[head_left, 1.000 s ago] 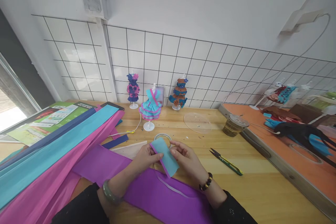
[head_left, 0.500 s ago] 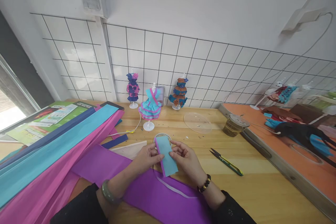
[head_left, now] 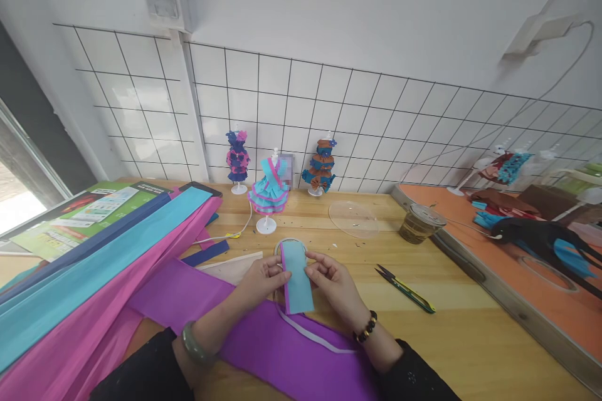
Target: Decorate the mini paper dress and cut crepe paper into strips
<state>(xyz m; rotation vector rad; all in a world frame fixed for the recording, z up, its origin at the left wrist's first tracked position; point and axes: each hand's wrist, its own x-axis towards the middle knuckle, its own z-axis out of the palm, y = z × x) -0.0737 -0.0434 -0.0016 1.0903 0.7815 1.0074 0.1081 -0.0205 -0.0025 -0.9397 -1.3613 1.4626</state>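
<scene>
Between my hands is a small light-blue strip of crepe paper (head_left: 299, 282) with a purple band along its left edge. My left hand (head_left: 267, 276) pinches the purple edge between thumb and fingers. On the other side, my right hand (head_left: 329, 276) grips the blue edge the same way. Behind the strip shows part of a round, pale ring-shaped object (head_left: 278, 250), mostly hidden. Below lies a wide purple crepe sheet (head_left: 301, 363), with a thin pale ribbon (head_left: 320, 341) across it.
Yellow-handled thread snips (head_left: 405, 289) lie to the right, near a lidded cup (head_left: 421, 223). Several paper-dressed stands, one in a blue dress (head_left: 269, 191), line the back. Folded crepe strips (head_left: 108, 257) pile at left. An orange-topped surface (head_left: 540, 263) adjoins the right edge.
The blue strip has turned from a tilt to nearly upright and shifted slightly left at its lower end. Both hands keep hold of its edges.
</scene>
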